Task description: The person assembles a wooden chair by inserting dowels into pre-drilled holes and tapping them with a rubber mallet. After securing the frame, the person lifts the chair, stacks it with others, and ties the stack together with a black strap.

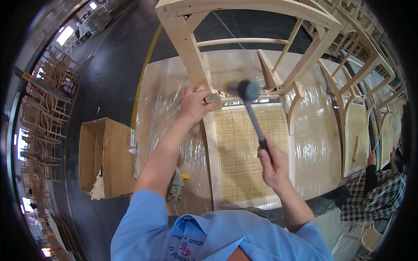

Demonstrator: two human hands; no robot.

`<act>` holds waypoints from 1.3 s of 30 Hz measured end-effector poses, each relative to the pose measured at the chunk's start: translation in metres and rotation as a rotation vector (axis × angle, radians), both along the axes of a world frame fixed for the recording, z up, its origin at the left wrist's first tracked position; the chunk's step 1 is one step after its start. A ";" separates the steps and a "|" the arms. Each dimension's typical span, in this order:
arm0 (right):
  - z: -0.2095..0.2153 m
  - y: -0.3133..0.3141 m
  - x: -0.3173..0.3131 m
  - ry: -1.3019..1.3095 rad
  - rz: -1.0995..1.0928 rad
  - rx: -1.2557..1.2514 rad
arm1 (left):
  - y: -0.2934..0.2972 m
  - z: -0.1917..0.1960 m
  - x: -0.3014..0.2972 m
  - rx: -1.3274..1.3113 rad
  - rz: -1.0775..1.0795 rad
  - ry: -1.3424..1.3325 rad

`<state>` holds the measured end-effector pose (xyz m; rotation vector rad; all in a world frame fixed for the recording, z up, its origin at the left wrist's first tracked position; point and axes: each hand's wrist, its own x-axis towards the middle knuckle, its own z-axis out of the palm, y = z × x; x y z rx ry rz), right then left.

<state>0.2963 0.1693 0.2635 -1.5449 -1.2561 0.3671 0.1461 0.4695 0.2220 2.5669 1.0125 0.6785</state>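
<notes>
My right hand [275,163] is closed round the handle of a mallet [250,91]. Its dark round head, smeared a little by motion, is up near the rear joint of a pale wooden chair frame [185,39]. At that joint, left of the mallet head, my left hand [193,104] grips a small wooden block [213,102] against the frame. The chair lies on its back, legs pointing up and away from me. Its woven cane backrest [250,152] lies flat between my forearms.
Plastic-wrapped padding [170,78] covers the work table. An open cardboard box [117,158] with pale sticks stands at the left, near a grey cloth [175,185]. More chair frames [359,78] line the right side, where a person in a checked shirt [374,198] works.
</notes>
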 end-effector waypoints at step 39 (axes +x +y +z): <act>-0.018 -0.001 0.024 0.197 -0.130 -0.032 | -0.034 0.018 0.027 -0.320 -0.075 -0.115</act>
